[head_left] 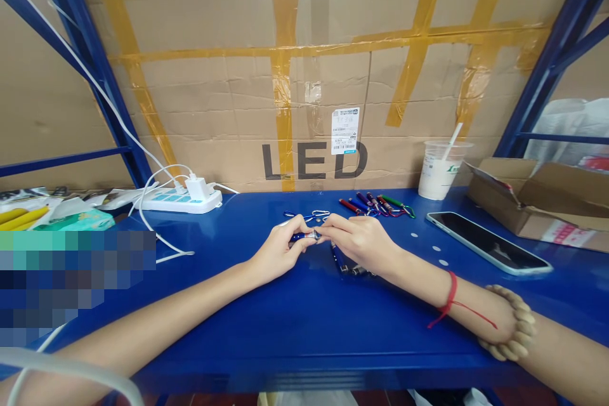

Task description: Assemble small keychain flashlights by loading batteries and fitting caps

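Observation:
My left hand [280, 250] is closed around a small blue metal tube [304, 236], which looks like a keychain flashlight. The fingers of my right hand [359, 241] are pinched together at the tube's right end, touching it; whatever lies between those fingertips is hidden. Under and beside my right hand lie more blue tubes [338, 259] with silvery ends, partly covered by the hand. Just beyond my hands, several carabiner clips [320, 214] rest on the blue tabletop [266, 323]. Behind my right hand is a loose group of red, blue, purple and green tubes [375, 204] with clips.
At the right lie a phone [488, 241], an open cardboard box [547, 203] and a drink cup with a straw [438, 171]. A white power strip [185, 201] with cables stands at the left. A large cardboard sheet [214, 108] closes off the back. Small pale discs [436, 248] lie near the phone.

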Available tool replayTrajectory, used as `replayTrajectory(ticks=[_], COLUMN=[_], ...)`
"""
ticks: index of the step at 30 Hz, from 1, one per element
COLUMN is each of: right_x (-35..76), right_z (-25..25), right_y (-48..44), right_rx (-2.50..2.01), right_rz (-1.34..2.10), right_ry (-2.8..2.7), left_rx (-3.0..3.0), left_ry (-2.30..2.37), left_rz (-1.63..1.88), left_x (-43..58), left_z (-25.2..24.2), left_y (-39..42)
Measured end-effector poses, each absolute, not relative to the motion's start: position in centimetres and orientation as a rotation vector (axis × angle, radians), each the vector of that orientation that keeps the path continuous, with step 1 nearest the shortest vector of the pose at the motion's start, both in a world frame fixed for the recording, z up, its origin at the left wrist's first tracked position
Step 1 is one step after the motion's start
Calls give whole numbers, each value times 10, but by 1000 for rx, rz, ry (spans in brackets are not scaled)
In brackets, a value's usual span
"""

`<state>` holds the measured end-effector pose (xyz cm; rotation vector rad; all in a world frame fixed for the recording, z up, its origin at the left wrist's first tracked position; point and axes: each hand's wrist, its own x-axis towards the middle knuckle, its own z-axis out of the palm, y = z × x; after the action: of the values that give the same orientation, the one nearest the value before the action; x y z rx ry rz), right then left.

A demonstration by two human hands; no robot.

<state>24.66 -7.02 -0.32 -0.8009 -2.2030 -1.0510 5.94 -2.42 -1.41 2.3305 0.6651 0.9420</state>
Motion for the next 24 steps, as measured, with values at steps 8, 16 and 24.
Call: replayTrajectory(ticks=[8,16,24], right_x=[246,245,241], right_z=[-3,-3,1], right_y=[-66,-63,-64], right_rx=[-927,-1041,-1145], right_rz=[-710,-316,-210], right_ry=[-2207,-2112,-2085], left_rx=[2289,2272,2312], left_ry=[641,658,632], left_rz=[962,938,945], left_x=[60,61,61], left_z=[-14,-11,-10], left_y=[-23,-27,-28])
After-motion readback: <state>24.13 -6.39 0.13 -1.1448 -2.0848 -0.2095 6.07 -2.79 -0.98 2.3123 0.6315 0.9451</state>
